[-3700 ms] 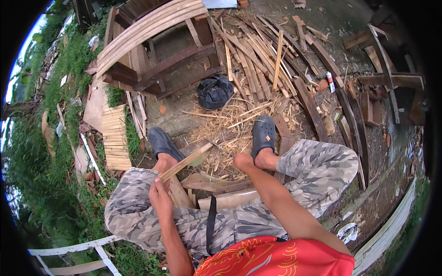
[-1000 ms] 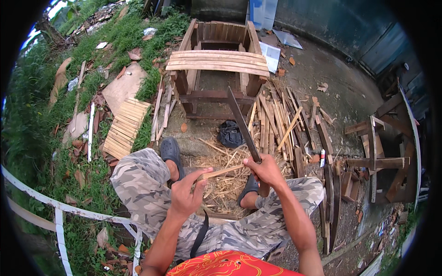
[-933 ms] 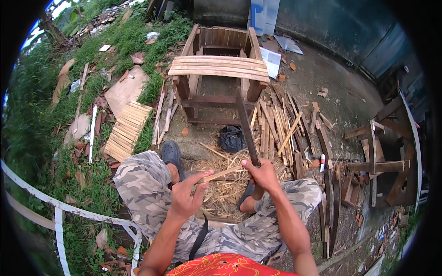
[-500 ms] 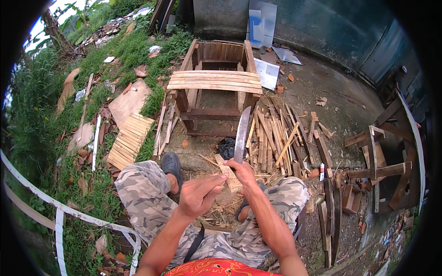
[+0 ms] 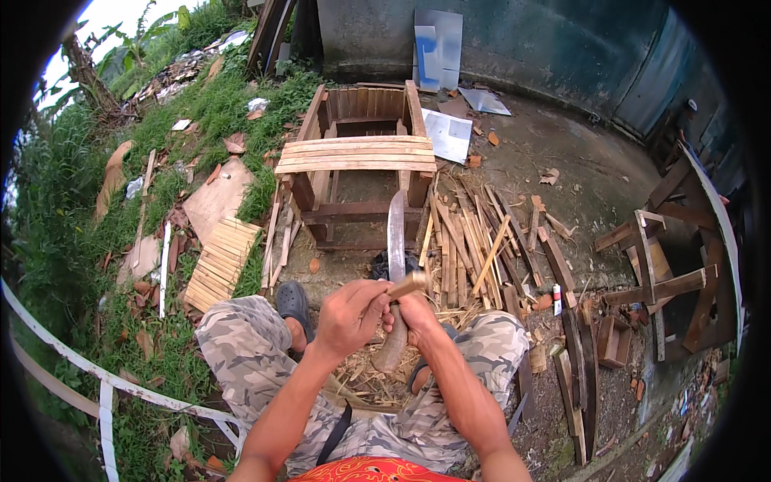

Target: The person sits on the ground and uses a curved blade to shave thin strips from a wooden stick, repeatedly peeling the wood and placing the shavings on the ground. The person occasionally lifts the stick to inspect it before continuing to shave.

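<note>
My right hand [image 5: 416,313] is closed around a machete near the top of its brown handle [image 5: 391,350]. The steel machete blade [image 5: 396,233] points up and away from me, in front of the wooden frame. Close beside it, my left hand [image 5: 347,315] is closed on a short piece of wood [image 5: 408,285]. That piece slants up to the right across the base of the blade, and its near end is hidden by my fingers. Both hands are above the ground between my knees, where wood shavings [image 5: 365,373] lie.
A wooden furniture frame [image 5: 361,213] with pale slats [image 5: 355,154] across its top stands ahead. Loose wood strips [image 5: 466,249] lie to its right, a slatted panel [image 5: 223,265] to its left. Far right is a broken wooden structure [image 5: 654,273]; lower left, a white metal rail [image 5: 128,373].
My left hand has risen beside the right and now grips a short piece of wood. The machete has shifted left, and its handle now shows below my hand. The view has turned slightly.
</note>
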`<act>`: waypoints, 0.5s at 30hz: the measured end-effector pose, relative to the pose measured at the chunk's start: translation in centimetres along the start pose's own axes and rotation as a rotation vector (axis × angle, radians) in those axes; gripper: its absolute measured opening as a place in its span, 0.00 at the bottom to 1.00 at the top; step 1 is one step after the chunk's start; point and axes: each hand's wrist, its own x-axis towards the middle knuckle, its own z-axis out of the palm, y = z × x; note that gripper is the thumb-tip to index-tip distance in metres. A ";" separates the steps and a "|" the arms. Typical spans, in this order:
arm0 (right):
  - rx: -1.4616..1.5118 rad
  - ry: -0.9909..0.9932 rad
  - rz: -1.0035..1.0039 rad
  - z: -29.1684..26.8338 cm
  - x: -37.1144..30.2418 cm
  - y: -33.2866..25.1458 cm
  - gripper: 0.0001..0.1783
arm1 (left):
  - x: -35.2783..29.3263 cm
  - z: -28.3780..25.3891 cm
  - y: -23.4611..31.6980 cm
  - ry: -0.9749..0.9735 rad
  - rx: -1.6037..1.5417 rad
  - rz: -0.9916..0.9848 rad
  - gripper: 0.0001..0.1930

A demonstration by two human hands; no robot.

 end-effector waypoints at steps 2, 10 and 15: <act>-0.058 0.037 -0.087 0.2 -0.7 -0.8 0.16 | 0.5 0.2 0.2 0.016 -0.031 -0.092 0.08; -0.017 -0.020 -0.415 -0.9 -3.1 -3.7 0.18 | 1.7 2.1 0.8 0.024 -0.120 -0.271 0.11; 0.028 -0.059 -0.365 -1.6 -3.9 -4.4 0.13 | -0.2 3.2 0.5 -0.047 -0.337 -0.538 0.13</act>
